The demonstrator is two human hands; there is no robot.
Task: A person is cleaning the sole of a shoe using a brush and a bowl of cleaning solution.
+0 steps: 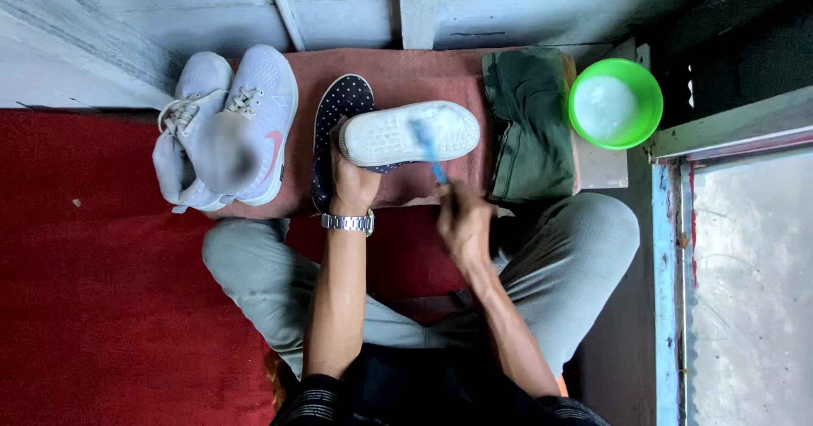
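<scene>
The right hand (464,221) grips a blue brush (429,150), bristles on the white sole. The left hand (351,182), fingers closed, holds the dotted shoe (408,131) sole-up, long axis left-right, above the pink towel (406,74).

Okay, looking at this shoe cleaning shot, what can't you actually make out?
- Brush head: motion-blurred in the head view, bristles unreadable.
- Pale sneakers: a blur patch covers their middle.
- Dotted shoe: partly hidden behind the upturned shoe and left hand.
- Green bowl: contents just a whitish mass.
- Right hand: fingers blurred.
</scene>
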